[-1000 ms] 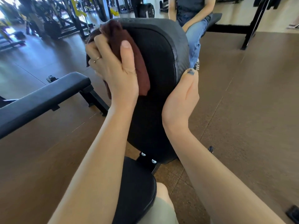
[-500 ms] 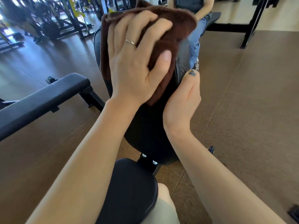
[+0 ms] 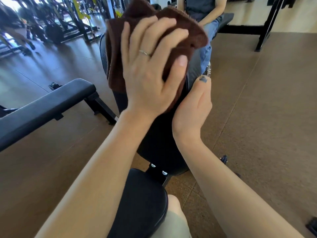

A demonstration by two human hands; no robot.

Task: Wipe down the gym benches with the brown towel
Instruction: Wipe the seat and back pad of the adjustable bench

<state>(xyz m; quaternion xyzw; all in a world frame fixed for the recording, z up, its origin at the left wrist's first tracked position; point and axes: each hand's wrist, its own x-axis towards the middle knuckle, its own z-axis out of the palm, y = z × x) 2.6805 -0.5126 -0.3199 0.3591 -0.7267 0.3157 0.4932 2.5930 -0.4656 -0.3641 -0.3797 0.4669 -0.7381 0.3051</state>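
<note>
Now, line by line:
Brown towel: the brown towel (image 3: 173, 30) drapes over the top of the upright backrest (image 3: 161, 134), folded and bunched, with one edge hanging down the left side of the pad.
Left hand: the left hand (image 3: 151, 69) lies flat on the towel with its fingers spread and nearly straight, pressing the cloth against the pad; a thin ring sits on one finger, and the thumb points up to the right along the cloth.
Right hand: the right hand (image 3: 193, 107) rests against the right edge of the backrest, thumb extended upward along the pad with dark polish on the nail; the other fingers go behind the pad and I cannot tell how they lie.
Backrest: black padded, raised steeply, mostly covered at the top by towel and hand, bare lower down between the two forearms.
Seat pad: the black seat pad (image 3: 142, 203) lies near, just below the backrest, joined by a bolted bracket.
Second bench: a flat black bench (image 3: 46, 103) stands to the left, well apart from the hands.
Far side: a seated person (image 3: 204, 12) in blue jeans is on another bench beyond the backrest; weight machines stand far left, blurred.
Floor: brown rubber floor (image 3: 265, 109) on the right.
</note>
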